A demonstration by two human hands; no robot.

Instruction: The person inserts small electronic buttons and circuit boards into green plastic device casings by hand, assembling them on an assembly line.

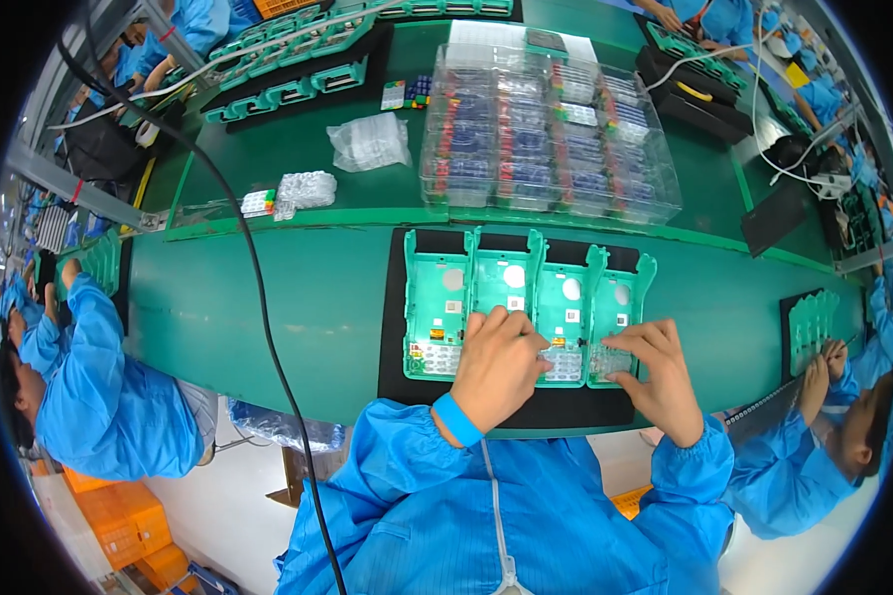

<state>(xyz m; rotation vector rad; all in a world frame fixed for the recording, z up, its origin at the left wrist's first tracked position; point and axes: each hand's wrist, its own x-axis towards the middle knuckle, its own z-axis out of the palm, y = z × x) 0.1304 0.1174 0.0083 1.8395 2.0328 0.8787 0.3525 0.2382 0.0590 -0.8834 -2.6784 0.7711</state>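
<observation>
Blue-coated people line a green workbench point(337, 307) here, one seated worker point(119, 387) off to the left and another point(799, 466) to the right, with orange crates point(119, 516) on the floor at the left. A black cable point(259, 268) hangs across the view. At the back of the bench sits a clear plastic tray point(546, 205) packed with columns of blue and red parts, a crumpled clear bag point(369, 142) beside it.

In front of the wearer, on a black mat point(395, 327), lie four green housings point(554, 309) side by side, their open insides facing up. They are bright and slightly glossy, with raised walls between them and prongs jutting at the far ends. Each shows a pale round disc, a small whitish square below it, and a light panel dotted with oval shapes toward the near end. The leftmost also carries a small yellow-and-dark label.

The left hand point(501, 362), a blue band at its wrist, bends over the middle housings with fingers curled close; I can't tell whether they pinch anything. The right hand point(655, 372) has thumb and forefinger parted around something clear at the near end of the rightmost housing; whether it grips that, I can't tell.
</observation>
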